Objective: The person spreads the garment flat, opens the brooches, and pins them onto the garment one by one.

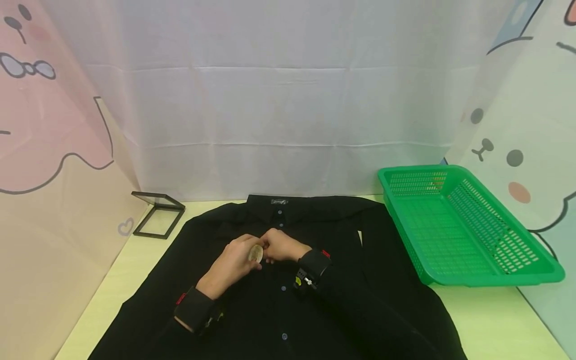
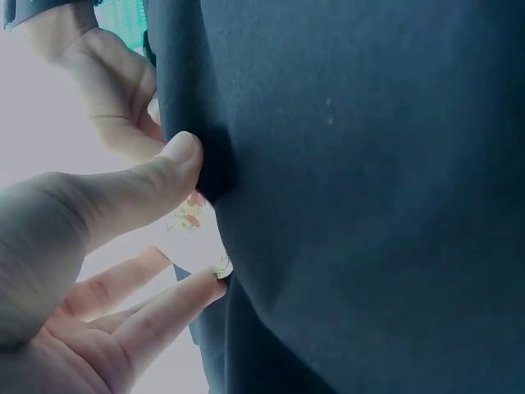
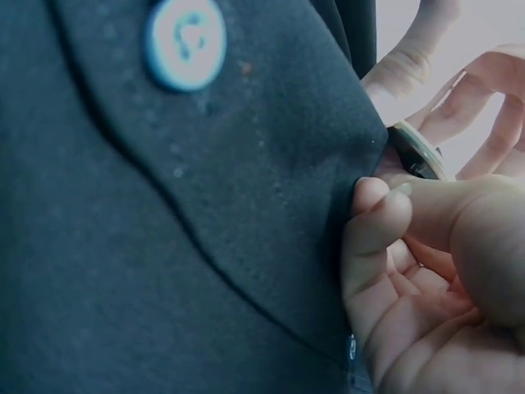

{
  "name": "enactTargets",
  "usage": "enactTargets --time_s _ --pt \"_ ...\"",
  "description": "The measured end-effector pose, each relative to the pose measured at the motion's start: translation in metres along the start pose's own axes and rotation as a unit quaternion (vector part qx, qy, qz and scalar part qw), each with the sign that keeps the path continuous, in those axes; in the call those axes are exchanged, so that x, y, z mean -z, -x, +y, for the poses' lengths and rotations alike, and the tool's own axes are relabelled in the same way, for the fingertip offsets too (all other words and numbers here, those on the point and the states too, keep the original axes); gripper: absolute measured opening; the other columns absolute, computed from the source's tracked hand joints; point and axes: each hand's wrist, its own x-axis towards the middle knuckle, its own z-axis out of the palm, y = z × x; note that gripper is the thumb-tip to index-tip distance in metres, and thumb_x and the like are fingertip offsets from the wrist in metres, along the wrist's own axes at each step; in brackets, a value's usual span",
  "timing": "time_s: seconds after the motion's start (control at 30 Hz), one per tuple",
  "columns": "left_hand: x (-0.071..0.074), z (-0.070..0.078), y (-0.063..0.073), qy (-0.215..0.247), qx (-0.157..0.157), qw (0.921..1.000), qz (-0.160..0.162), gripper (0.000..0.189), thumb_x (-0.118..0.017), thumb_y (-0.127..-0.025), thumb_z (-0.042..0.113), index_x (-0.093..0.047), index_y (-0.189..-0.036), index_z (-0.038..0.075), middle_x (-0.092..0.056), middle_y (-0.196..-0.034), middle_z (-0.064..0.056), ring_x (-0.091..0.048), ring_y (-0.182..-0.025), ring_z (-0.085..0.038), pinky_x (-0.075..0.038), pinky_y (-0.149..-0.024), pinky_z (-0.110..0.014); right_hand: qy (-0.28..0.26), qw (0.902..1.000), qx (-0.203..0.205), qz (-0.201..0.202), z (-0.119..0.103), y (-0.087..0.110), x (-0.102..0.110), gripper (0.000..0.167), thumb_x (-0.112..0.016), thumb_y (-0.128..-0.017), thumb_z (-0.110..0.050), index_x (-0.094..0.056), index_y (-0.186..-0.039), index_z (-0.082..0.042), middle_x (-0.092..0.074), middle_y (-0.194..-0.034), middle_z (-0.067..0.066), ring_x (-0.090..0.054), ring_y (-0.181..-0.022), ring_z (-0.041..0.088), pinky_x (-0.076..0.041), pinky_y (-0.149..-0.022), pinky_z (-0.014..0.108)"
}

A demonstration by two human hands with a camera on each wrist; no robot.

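A black button-up shirt (image 1: 252,310) lies spread front side up. Over its upper middle, my left hand (image 1: 236,256) holds a small round brooch-like disc (image 1: 255,253), pale with a floral print. In the left wrist view, the thumb presses on the shirt cloth (image 2: 369,180) and a finger touches the rim of the disc (image 2: 193,230). Close beside it, my right hand (image 1: 284,245) has thumb and finger together at the fold of the shirt (image 3: 271,205), pinching it. The disc's dark back (image 3: 417,156) shows edge-on there; its fastening is hidden.
To the right stands a green plastic basket (image 1: 450,280) with lattice sides. An opened black-framed display case (image 1: 157,216) sits at the back left of the pale table (image 1: 504,320). White and cartoon-printed curtains (image 1: 279,110) close off the back and sides.
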Motion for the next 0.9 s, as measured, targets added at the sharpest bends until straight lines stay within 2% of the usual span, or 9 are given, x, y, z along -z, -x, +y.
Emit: enactTargets --time_s 0.43,0.73,0.9 --pt "-0.006 0.001 0.005 0.014 0.017 0.9993 0.031 0.048 -0.097 -0.068 0.010 -0.074 -0.110 0.009 -0.070 -0.116 -0.010 -0.069 -0.101 -0.028 -0.058 -0.081 -0.046 -0.005 1.0000 0.003 -0.007 -0.003 0.001 0.002 0.014 -0.067 -0.091 0.009 -0.077 -0.093 -0.001 -0.066 -0.065 0.002 -0.062 -0.054 0.011 -0.054 -0.052 0.023" --pt "-0.011 -0.002 0.009 0.012 -0.009 0.9980 0.061 0.047 -0.097 -0.067 0.007 -0.074 -0.108 0.008 -0.070 -0.112 -0.008 -0.070 -0.101 -0.026 -0.059 -0.082 -0.043 -0.004 1.0000 -0.003 -0.003 -0.004 0.001 0.000 0.014 -0.066 -0.090 0.010 -0.076 -0.091 0.000 -0.064 -0.062 0.000 -0.061 -0.052 0.009 -0.051 -0.051 0.022" --pt "-0.010 0.000 0.009 0.014 -0.008 0.9979 0.062 0.046 -0.097 -0.067 0.006 -0.074 -0.107 0.008 -0.070 -0.112 -0.008 -0.070 -0.100 -0.026 -0.059 -0.082 -0.043 -0.006 1.0000 -0.003 0.000 -0.005 0.002 0.000 0.015 -0.066 -0.088 0.012 -0.076 -0.090 0.001 -0.063 -0.061 0.000 -0.060 -0.050 0.009 -0.051 -0.050 0.021"
